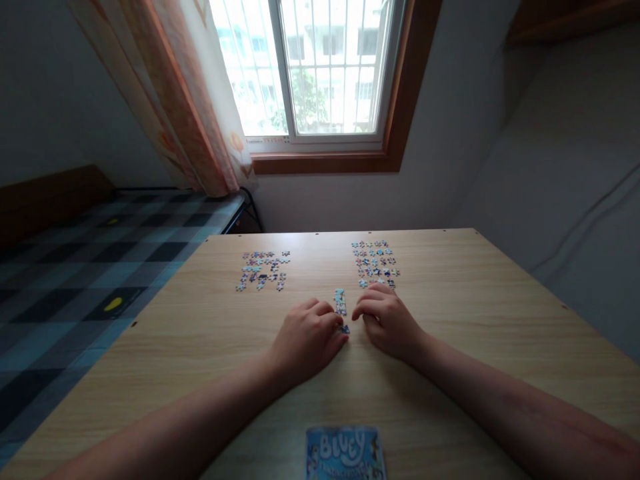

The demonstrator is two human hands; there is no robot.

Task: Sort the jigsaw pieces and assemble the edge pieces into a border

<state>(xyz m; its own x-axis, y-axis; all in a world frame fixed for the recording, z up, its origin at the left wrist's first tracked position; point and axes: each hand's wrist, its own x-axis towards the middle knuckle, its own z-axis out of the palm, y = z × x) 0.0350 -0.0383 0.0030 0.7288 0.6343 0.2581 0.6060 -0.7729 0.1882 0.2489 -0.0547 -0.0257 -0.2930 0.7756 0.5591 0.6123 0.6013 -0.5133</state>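
My left hand is over the middle of the table, closed, with a small dark blue jigsaw puzzle piece between its thumb and index finger. Just beyond those fingers lies a narrow strip of joined puzzle pieces, light blue at the far end. To the right of the strip is my right hand, its fingers bent but apart, and I see nothing held in it. Its knuckles cover the near edge of the right group of loose pieces. Another loose group lies at the left.
A blue puzzle box lettered "BLUEY" lies at the near edge of the wooden table. Left of the table is a bed with a checked cover. A curtain hangs beside the barred window behind.
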